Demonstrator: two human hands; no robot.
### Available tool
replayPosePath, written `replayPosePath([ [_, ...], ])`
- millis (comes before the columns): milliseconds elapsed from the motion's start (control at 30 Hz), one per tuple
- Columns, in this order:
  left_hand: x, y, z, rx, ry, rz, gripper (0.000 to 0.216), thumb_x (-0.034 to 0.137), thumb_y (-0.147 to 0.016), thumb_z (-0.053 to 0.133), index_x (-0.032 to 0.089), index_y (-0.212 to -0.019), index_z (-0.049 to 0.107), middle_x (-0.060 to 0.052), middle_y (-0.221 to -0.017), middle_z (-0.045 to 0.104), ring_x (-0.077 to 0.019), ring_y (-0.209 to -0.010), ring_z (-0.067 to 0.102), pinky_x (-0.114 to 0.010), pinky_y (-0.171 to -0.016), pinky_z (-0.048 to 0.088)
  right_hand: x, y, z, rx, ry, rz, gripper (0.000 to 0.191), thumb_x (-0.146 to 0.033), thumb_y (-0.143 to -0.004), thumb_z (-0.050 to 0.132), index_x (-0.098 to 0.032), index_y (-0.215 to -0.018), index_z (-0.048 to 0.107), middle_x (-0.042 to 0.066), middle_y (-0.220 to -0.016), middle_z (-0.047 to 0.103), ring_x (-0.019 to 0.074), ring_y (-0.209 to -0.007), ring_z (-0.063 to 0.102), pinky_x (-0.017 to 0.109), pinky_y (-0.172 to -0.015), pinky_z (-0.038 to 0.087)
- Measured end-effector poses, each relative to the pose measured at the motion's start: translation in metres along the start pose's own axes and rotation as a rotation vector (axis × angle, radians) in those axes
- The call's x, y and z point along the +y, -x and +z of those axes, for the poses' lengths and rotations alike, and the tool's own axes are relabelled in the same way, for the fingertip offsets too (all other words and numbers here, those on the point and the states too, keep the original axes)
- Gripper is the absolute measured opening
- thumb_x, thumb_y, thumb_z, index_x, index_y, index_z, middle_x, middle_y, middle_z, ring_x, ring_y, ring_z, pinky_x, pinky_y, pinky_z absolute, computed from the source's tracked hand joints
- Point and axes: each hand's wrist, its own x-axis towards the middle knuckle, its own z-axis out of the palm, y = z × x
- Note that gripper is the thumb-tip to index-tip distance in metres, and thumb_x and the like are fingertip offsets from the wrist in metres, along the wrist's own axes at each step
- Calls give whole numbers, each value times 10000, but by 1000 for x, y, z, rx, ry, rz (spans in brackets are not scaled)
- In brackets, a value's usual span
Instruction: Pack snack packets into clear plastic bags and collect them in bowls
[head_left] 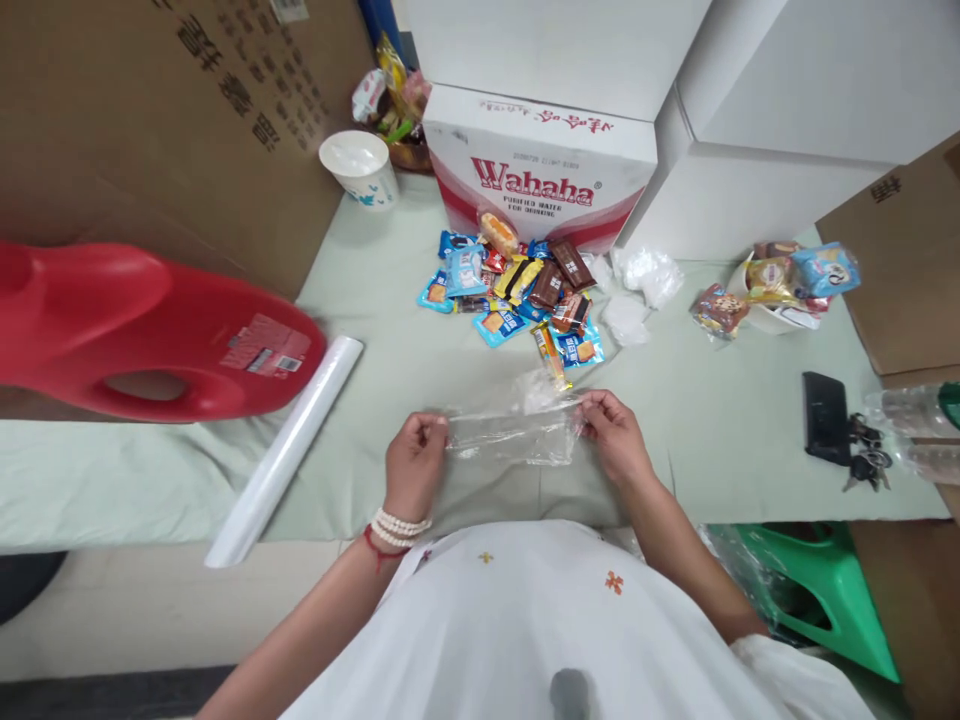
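A clear plastic bag [514,437] is stretched flat between both hands, low over the pale green table [405,350]. My left hand [414,463] pinches its left end, fingers closed. My right hand [613,436] pinches its right end, fingers closed as well. Just beyond the bag lies a heap of small wrapped snacks [517,290], blue, brown and yellow packets. A few crumpled clear bags [637,285] lie to the right of the heap.
A red jug [142,335] lies on its side at left, beside a roll of clear bags [289,445]. A Wahaha carton [540,165] and paper cup [360,168] stand behind. A bowl of snacks [780,285], black phone [823,417] and keys [866,455] sit right.
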Motion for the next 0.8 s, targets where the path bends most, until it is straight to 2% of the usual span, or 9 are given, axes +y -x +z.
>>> replayPosePath([
  [100,-9,3,-16,39,-211,196,436,383,-769,663,203,-1163,618,-101,-1088,671,-299,-1068,618,-445,-963,495,2,0,4,-72,13,22,321,-527,-791,742,-238,-896,650,-7,-751,640,154,-647,541,290,-641,478],
  [167,0,3,-15,-4,-314,380,637,362,-750,663,185,-1350,544,-164,-1360,590,-366,-1361,477,-542,-1153,366,1,1,10,-120,45,-9,313,-521,-808,735,-239,-917,657,-10,-756,643,156,-651,539,296,-661,474],
  [233,17,-2,-6,-63,-352,456,721,409,-783,658,164,-1438,479,-191,-1466,533,-389,-1467,372,-579,-1205,282,-1,2,16,-159,82,-53,301,-518,-831,723,-238,-923,663,-9,-765,649,162,-677,554,300,-687,472],
  [267,25,-7,0,-86,-359,438,719,455,-797,663,154,-1427,492,-198,-1428,567,-396,-1441,407,-575,-1183,310,-3,2,17,-178,102,-76,299,-519,-841,719,-236,-920,666,-7,-771,653,167,-697,566,301,-701,472],
  [333,35,-18,13,-187,-355,335,584,532,-812,661,156,-1257,616,-154,-1116,702,-364,-1189,605,-500,-1030,453,-6,2,16,-201,134,-106,304,-525,-853,717,-231,-922,674,-3,-785,663,173,-727,584,302,-723,473],
  [433,35,-32,28,-362,-191,210,360,547,-871,572,200,-807,643,-4,-631,562,-202,-677,590,-327,-695,468,-6,2,2,-154,149,-104,332,-543,-843,734,-226,-929,684,0,-786,673,164,-691,572,298,-694,469],
  [567,17,-37,32,-249,244,8,351,555,-879,575,218,-782,580,74,-534,412,-114,-480,392,-250,-501,346,1,8,-33,-20,159,-25,394,-589,-783,781,-224,-893,685,7,-769,679,159,-649,561,287,-623,467],
  [667,6,-32,33,-132,436,-125,340,556,-880,603,225,-813,568,93,-535,354,-102,-449,338,-234,-437,319,3,14,-58,-64,212,60,446,-643,-783,764,-225,-929,704,37,-827,708,199,-752,628,302,-636,509],
  [800,8,-16,37,-164,430,-70,402,621,-931,555,224,-907,609,85,-566,392,-97,-440,374,-234,-434,340,-9,8,-63,-123,451,-75,509,-661,-884,655,-270,-1205,717,85,-1099,745,268,-1016,667,411,-841,554],
])
